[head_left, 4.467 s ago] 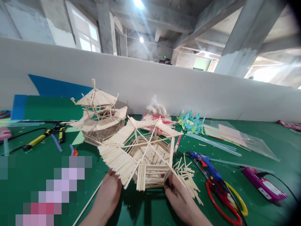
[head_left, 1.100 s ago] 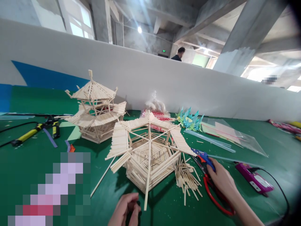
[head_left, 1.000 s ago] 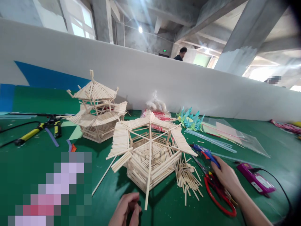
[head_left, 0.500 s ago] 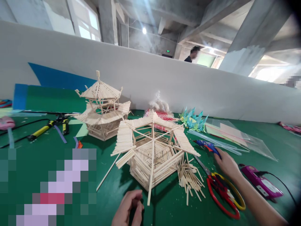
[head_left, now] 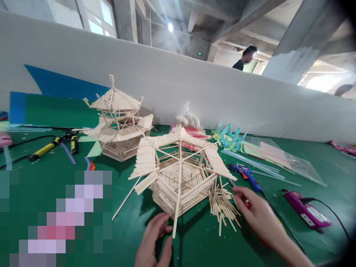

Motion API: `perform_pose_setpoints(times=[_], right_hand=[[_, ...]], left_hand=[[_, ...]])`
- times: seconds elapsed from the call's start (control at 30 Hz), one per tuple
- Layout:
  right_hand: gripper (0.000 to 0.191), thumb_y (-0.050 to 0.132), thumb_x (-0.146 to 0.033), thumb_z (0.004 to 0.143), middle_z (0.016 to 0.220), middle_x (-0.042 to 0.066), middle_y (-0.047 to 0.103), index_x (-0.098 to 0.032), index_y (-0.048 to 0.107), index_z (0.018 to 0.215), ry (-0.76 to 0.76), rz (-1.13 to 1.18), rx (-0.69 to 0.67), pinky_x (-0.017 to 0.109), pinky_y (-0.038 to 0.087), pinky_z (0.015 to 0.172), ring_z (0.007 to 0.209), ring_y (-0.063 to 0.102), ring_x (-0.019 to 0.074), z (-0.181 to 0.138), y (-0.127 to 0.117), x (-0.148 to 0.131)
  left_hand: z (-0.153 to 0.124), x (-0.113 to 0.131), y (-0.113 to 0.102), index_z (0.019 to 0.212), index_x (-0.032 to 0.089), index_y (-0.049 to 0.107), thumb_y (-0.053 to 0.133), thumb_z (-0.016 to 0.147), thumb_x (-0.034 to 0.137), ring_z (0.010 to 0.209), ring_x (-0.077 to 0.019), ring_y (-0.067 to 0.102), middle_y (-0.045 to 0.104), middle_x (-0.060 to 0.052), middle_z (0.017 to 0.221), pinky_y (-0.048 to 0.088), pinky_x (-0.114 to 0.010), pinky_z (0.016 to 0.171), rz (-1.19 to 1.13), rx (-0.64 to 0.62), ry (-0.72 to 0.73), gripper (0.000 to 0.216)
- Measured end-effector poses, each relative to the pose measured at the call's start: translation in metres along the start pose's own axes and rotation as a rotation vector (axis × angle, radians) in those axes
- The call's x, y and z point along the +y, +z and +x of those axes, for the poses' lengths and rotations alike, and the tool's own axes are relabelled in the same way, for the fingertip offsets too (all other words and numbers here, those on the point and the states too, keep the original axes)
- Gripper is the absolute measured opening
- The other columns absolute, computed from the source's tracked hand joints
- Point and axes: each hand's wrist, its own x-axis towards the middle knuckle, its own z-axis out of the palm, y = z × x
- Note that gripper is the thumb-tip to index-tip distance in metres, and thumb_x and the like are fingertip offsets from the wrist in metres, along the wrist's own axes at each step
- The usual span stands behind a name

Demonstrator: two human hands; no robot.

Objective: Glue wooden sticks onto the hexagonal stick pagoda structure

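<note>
A wooden-stick pavilion model [head_left: 144, 155] with a six-sided frame and partly stick-covered eaves stands on the green table before me. At its near corner is my left hand [head_left: 155, 239], fingers and thumb apart around the end of a protruding stick; whether it touches is unclear. My right hand [head_left: 256, 215] hovers beside a heap of short wooden sticks [head_left: 224, 207], fingers loosely curved and nothing visible in them. Beneath that hand lie scissors, mostly covered. Just beyond it, a blue glue gun [head_left: 247, 174] rests on the table.
A finished-looking stick pavilion [head_left: 116, 118] stands behind left. Yellow-handled pliers [head_left: 46, 148] lie at left. Turquoise folded-paper pieces [head_left: 229, 137], clear glue sticks [head_left: 256, 163] and a purple power strip [head_left: 306, 209] with a cord are at right. A white partition [head_left: 167, 74] runs behind; a person [head_left: 244, 59] is beyond.
My right hand has let go of the glue gun and moved toward me, over the scissors near the stick heap. My left hand has moved slightly up to the model's corner.
</note>
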Motion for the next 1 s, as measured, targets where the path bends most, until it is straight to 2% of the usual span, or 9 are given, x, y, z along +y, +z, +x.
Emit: perform_pose_setpoints(times=[0.1,0.23,0.4,0.6,0.77,0.87,1.0], right_hand=[[0.015,0.042,-0.031,0.085,0.082,0.001,0.064,-0.024,0.054,0.09,-0.117,0.044,-0.15,0.025,0.046,0.064,0.071,0.06,0.0157,-0.02,0.013,-0.032],[0.014,0.042,-0.032,0.084,0.074,0.004,0.06,-0.022,0.049,0.081,-0.104,-0.057,-0.263,0.029,0.045,0.056,0.063,0.058,0.0187,-0.031,0.03,-0.044],[0.015,0.037,-0.027,0.085,0.082,0.007,0.062,-0.021,0.051,0.083,-0.129,-0.085,-0.25,0.029,0.048,0.059,0.069,0.061,0.0195,-0.028,0.033,-0.036],[0.026,0.033,-0.025,0.085,0.086,0.01,0.066,-0.02,0.058,0.089,-0.121,-0.092,-0.235,0.036,0.05,0.065,0.074,0.065,0.0238,-0.025,0.027,-0.028],[0.028,0.035,-0.024,0.082,0.082,0.012,0.068,-0.018,0.061,0.09,-0.101,-0.049,-0.203,0.039,0.049,0.064,0.073,0.064,0.027,-0.022,0.03,-0.028],[0.027,0.038,-0.024,0.08,0.084,0.012,0.068,-0.019,0.062,0.09,-0.068,0.027,-0.185,0.04,0.047,0.068,0.076,0.063,0.0274,-0.021,0.026,-0.027],[0.021,0.043,-0.028,0.08,0.086,0.009,0.066,-0.02,0.06,0.091,0.024,0.216,-0.156,0.037,0.045,0.068,0.075,0.06,0.0242,-0.018,0.016,-0.028]], left_hand=[[-0.002,-0.005,0.003,0.109,0.028,0.056,0.047,0.082,0.034,0.092,-0.018,0.059,0.057,-0.005,0.11,0.042,-0.025,0.082,0.002,-0.032,-0.014,0.029],[-0.005,-0.012,0.006,0.112,0.025,0.054,0.044,0.083,0.033,0.092,-0.0189,0.059,0.059,-0.006,0.108,0.043,-0.027,0.084,0.015,-0.028,-0.01,0.032],[-0.007,-0.014,0.008,0.114,0.022,0.053,0.044,0.083,0.03,0.091,-0.0193,0.06,0.06,-0.009,0.11,0.043,-0.028,0.084,0.025,-0.025,0.058,0.034],[-0.004,-0.008,0.01,0.112,0.021,0.057,0.045,0.082,0.03,0.088,-0.0217,0.063,0.062,-0.011,0.11,0.047,-0.03,0.08,0.055,-0.031,0.052,0.034],[-0.004,-0.007,0.01,0.116,0.02,0.056,0.047,0.08,0.026,0.102,-0.0252,0.059,0.059,-0.012,0.119,0.048,-0.032,0.082,0.104,-0.067,0.083,0.038],[-0.002,-0.004,0.005,0.118,0.019,0.055,0.048,0.079,0.025,0.109,-0.0267,0.054,0.057,-0.013,0.123,0.047,-0.034,0.085,0.128,-0.121,0.071,0.04],[0.005,0.006,-0.006,0.119,0.016,0.05,0.05,0.08,0.024,0.105,-0.0245,0.056,0.056,-0.015,0.121,0.045,-0.035,0.087,0.146,-0.282,-0.005,0.04]])
